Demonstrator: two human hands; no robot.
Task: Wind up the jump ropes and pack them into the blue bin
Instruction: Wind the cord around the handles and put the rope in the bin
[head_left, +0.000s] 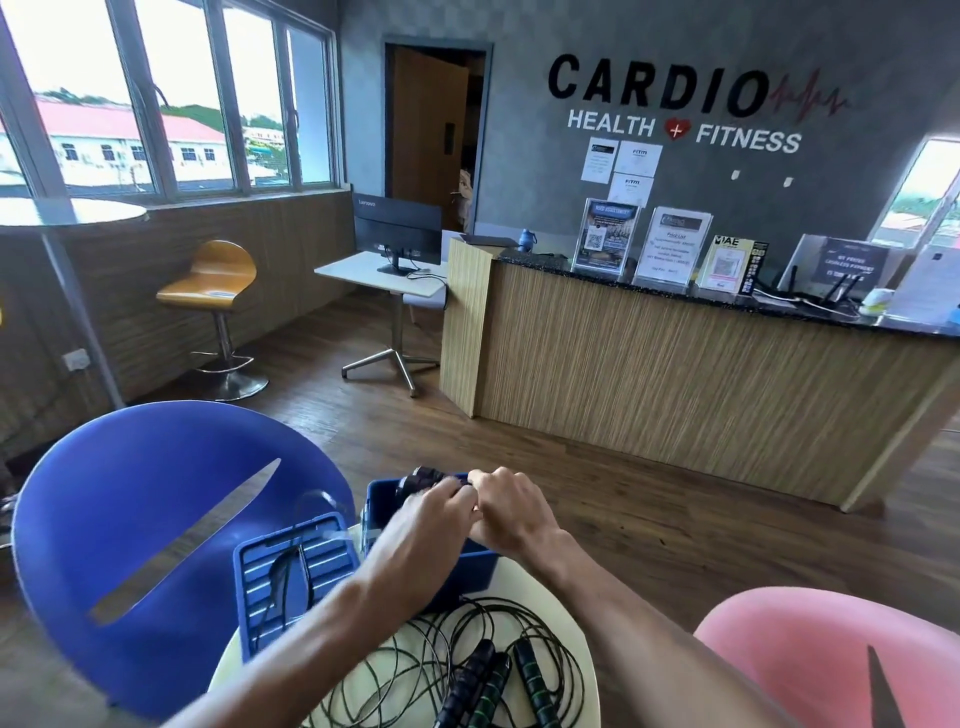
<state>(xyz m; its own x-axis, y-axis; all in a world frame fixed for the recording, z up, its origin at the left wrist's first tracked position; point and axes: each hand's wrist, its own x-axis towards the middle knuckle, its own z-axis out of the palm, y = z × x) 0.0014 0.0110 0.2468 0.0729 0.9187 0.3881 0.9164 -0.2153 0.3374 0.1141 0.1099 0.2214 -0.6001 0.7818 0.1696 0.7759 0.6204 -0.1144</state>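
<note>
Gym reception, daylight through the windows: at a small round table (519, 577) between a blue chair (130, 519) and a pink chair (810, 660), I work over the blue bin (467, 566), which stands on the table's far side.

My left hand (431, 506) and right hand (511, 506) meet above the bin's opening, fingers curled, apparently gripping a wound jump rope (423, 480) whose dark handles show at the far rim. How either hand closes on it I cannot tell exactly, as the knuckles hide the cord.

I judge the job partly done: one rope is going into the bin. On the near side of the table a loose tangle of black cord (415, 670) with three green-banded handles (493, 680) is not yet wound. The bin's blue lid (291, 571) lies to the left, with a thin cord across it.
</note>
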